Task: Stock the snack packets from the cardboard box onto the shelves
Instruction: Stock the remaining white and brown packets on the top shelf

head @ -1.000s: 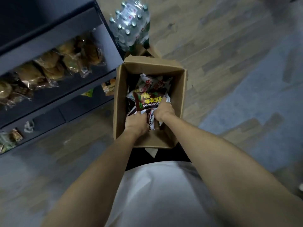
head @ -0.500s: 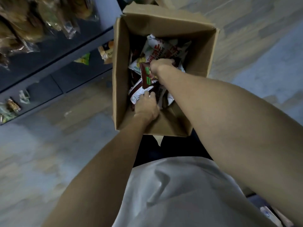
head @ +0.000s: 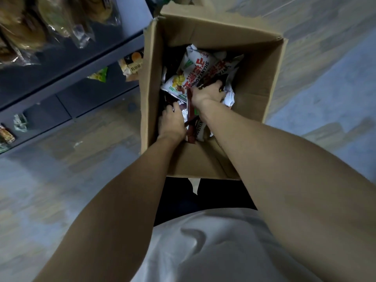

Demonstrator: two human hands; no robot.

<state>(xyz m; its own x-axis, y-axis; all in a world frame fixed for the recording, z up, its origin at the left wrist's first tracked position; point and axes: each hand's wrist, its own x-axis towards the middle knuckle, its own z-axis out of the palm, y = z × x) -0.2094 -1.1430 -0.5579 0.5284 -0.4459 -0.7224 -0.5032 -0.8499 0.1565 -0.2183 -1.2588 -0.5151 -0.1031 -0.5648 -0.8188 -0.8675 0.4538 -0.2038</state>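
Both forearms reaching down into cardboard box [head: 262, 82] set on the floor directly ahead, close to shelves [head: 67, 78] at left, presumably so packets need only a short carry.

Left hand [head: 172, 122], nearer: fingers dug down among packets at the near left of the pile; fingertips hidden, so cannot tell whether clamped on a packet or merely pressing. Dark red upright packet [head: 190, 117] standing on edge just beside it, between the two hands.

Right hand [head: 207, 93], farther in: fingers curled over the edge of a red-and-white packet [head: 219, 71], apparently gathering it for lifting.

Snack packets: glossy, crinkled foil, loosely heaped and overlapping in the far half of the box. White packet [head: 187, 78] with red lettering and a yellow snack picture lying face up, slightly tilted. Likely slippery and noisy to handle; a bunch may slide apart.

Beyond: wrapped bread [head: 40, 27] on upper shelf; none of these packets shelved.
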